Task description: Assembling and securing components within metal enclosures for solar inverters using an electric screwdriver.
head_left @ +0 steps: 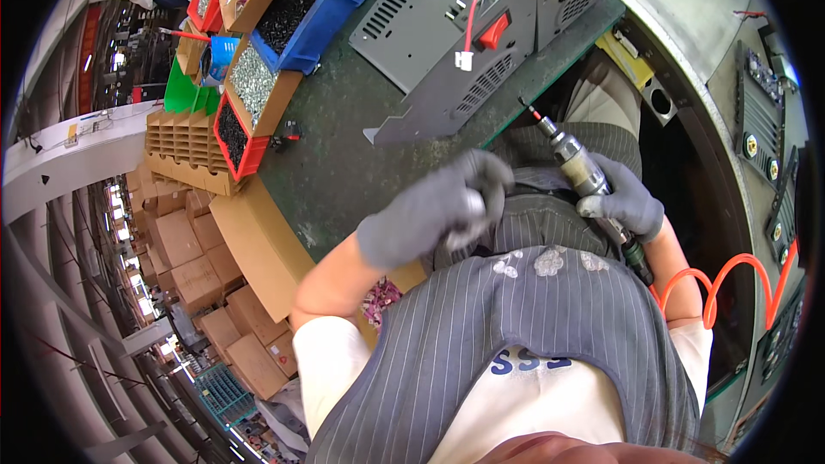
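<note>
My right hand (pixel 626 199), in a grey glove, is wrapped round a pneumatic screwdriver (pixel 581 167). Its bit points up toward the edge of the workbench, and a coiled orange air hose (pixel 730 268) runs from its rear end. My left hand (pixel 443 208), also gloved in grey, hovers in front of my waist with fingers curled inward; it is blurred, and whatever it may hold is hidden. Ahead of both hands a dark grey sheet-metal housing (pixel 421 116) stands on the green bench. It carries a red rocker switch (pixel 494 32) and a red wire (pixel 470 21) with a white connector (pixel 464 60).
Left on the bench are a blue bin (pixel 348 2) of black parts, a box (pixel 251 86) of silver screws and a red tray (pixel 254 153) of black screws. Cardboard boxes (pixel 182 241) are stacked beyond. More dark metal parts (pixel 756 137) lie at the right.
</note>
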### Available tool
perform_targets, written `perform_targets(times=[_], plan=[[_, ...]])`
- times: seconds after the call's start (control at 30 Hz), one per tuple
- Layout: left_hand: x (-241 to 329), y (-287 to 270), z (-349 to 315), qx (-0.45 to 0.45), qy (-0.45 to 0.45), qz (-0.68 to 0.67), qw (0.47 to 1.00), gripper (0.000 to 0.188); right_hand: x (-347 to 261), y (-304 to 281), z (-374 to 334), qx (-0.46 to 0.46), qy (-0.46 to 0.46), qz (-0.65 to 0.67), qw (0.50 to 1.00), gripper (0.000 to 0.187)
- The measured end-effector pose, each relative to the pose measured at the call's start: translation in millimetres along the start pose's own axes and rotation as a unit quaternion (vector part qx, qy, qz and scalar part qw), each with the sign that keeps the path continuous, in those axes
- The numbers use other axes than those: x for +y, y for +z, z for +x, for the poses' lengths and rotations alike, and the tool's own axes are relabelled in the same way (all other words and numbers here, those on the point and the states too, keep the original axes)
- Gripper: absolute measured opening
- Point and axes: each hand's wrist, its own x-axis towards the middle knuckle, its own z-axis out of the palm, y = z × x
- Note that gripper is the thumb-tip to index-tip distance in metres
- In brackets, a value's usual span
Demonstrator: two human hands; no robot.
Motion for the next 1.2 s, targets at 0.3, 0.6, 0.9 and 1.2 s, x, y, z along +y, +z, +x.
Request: perform_targets(times=[0.3, 0.6, 0.9, 1.2], plan=[[-89.6, -41.6, 49.2, -0.055, 0.138, -0.433, 0.889, 0.031, -10.3, 10.6, -5.1, 0.01, 0.01, 0.003, 1.0, 0.075], [-92.0, -30.3, 56.6, 0.081, 0.106, -0.436, 0.89, 0.03, -32.5, 15.6, -15.4, -0.043, 0.017, -0.017, 0.999, 0.086], [-105.2, -38.0, 56.7, -0.007, 0.18, -0.438, 0.881, 0.027, -41.7, 16.4, -24.5, -0.082, 0.063, -0.029, 0.994, 0.093], [-86.9, -17.4, 51.1, 0.164, 0.172, -0.352, 0.905, 0.027, -45.4, 19.3, -23.7, -0.12, 0.055, -0.095, 0.987, 0.091]])
